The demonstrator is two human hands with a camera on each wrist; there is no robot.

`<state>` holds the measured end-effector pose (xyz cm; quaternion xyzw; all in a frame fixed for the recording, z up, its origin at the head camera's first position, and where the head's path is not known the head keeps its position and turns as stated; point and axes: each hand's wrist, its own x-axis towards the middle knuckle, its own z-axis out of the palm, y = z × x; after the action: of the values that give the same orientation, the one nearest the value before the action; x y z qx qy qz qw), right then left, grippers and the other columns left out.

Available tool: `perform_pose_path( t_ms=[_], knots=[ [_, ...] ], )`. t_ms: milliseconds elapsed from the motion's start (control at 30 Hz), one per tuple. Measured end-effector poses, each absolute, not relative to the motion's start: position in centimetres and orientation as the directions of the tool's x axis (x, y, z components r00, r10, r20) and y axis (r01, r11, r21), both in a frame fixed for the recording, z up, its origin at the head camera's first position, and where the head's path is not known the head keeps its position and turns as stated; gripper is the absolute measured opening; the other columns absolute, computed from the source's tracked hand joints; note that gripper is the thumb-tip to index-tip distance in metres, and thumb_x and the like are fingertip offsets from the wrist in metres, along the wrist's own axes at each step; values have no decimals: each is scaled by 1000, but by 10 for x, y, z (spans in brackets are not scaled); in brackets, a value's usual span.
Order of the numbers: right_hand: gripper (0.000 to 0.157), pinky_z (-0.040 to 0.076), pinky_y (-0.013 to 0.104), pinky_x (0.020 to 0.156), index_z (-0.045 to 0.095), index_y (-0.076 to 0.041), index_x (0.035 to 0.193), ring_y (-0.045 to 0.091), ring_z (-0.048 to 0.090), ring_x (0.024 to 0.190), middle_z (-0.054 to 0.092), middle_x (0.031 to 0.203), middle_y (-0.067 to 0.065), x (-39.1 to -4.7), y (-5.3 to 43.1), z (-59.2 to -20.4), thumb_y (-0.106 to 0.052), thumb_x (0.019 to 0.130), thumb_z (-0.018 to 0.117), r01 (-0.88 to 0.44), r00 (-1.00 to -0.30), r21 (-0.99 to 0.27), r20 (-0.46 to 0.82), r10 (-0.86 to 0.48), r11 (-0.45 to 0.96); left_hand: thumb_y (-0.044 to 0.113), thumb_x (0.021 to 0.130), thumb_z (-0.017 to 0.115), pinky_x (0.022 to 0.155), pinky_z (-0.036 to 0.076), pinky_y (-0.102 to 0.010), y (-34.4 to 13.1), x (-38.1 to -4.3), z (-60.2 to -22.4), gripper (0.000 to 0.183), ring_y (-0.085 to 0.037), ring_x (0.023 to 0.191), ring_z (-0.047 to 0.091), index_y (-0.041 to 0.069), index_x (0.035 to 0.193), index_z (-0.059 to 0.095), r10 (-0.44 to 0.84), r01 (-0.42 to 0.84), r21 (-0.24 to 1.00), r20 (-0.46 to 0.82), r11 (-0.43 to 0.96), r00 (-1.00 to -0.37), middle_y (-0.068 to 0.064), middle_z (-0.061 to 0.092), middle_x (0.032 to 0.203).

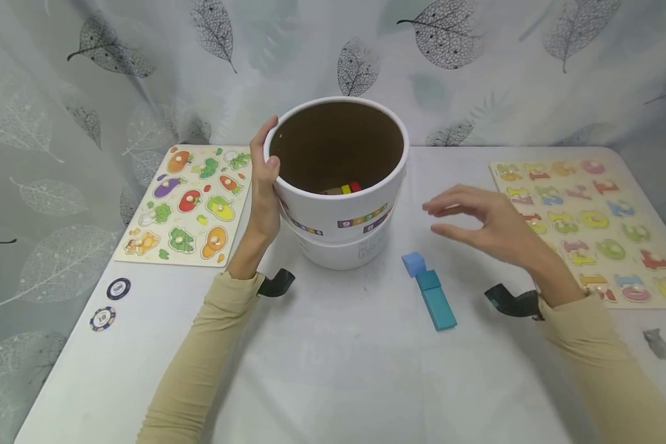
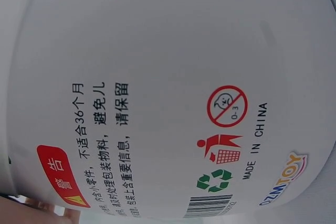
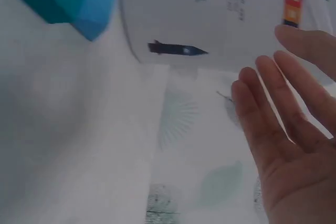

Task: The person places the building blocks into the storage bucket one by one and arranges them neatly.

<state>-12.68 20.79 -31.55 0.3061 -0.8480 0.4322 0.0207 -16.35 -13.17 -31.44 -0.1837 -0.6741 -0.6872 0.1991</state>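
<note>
My left hand [image 1: 265, 191] holds a white bucket [image 1: 333, 237] at the left of its rim, with the thumb at the edge. Inside the bucket, some blocks with yellow and red ends [image 1: 351, 187] show at the bottom; the rest of its contents is hidden. The left wrist view is filled by the bucket's printed wall [image 2: 173, 35]. To the right of the bucket, my right hand [image 1: 485, 225] is held above the table, fingers extended and nothing in them. Below and left of it lie a light blue block [image 1: 413, 264] and teal blocks [image 1: 438, 308] in a row.
A vegetable puzzle board [image 1: 144, 222] lies at the left, with a black chip [image 1: 118, 288] and a second chip [image 1: 102, 318] in front of it. A number puzzle board [image 1: 594, 228] lies at the right, near a small grey piece [image 1: 657, 343]. Behind hangs a leaf-patterned curtain [image 1: 311, 55].
</note>
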Motion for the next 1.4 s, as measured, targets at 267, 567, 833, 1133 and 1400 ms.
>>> perform_pose_path(
  t_ms=[267, 567, 833, 1133, 1400],
  knots=[
    [36, 52, 32, 92, 71, -12, 113, 16, 64, 101, 71, 109, 0, -123, 191, -363, -10, 78, 80, -505, -782, -672, 91, -617, 542, 67, 80, 46, 109, 33, -49, -132, -162, -316, 84, -26, 128, 45, 21, 149, 32, -38, 516, 857, 515, -14, -856, -5, 48, 141],
    [38, 52, 44, 94, 71, -12, 112, 19, 62, 104, 70, 111, 2, -128, 181, -375, -6, 75, 81, -420, -810, -680, -19, -586, 602, 63, 81, 46, 110, 31, -56, -132, -163, -317, 81, -30, 129, 44, 21, 149, 32, -32, 522, 852, 521, -41, -853, -8, 47, 142],
    [38, 45, 52, 100, 70, -6, 112, 31, 56, 113, 62, 119, 12, -142, 208, -376, 2, 75, 77, -355, -909, -597, 38, -416, 720, 62, 82, 45, 110, 33, -52, -130, -164, -315, 81, -27, 129, 45, 20, 149, 32, -24, 521, 853, 520, -24, -854, -6, 47, 142],
    [41, 49, 54, 93, 66, -1, 117, 40, 61, 105, 60, 115, 21, -148, 229, -378, 6, 77, 73, -278, -952, -609, 70, -299, 743, 62, 81, 45, 108, 33, -55, -130, -164, -315, 80, -28, 128, 45, 21, 149, 32, -35, 523, 852, 522, -18, -852, -7, 48, 141],
    [33, 52, 47, 91, 71, -1, 111, 29, 67, 98, 68, 111, 16, -154, 226, -365, -1, 78, 76, -275, -958, -645, 118, -262, 713, 62, 81, 44, 109, 33, -54, -130, -164, -314, 81, -29, 128, 45, 20, 149, 33, -36, 525, 851, 524, -17, -851, -9, 47, 141]
  ],
)
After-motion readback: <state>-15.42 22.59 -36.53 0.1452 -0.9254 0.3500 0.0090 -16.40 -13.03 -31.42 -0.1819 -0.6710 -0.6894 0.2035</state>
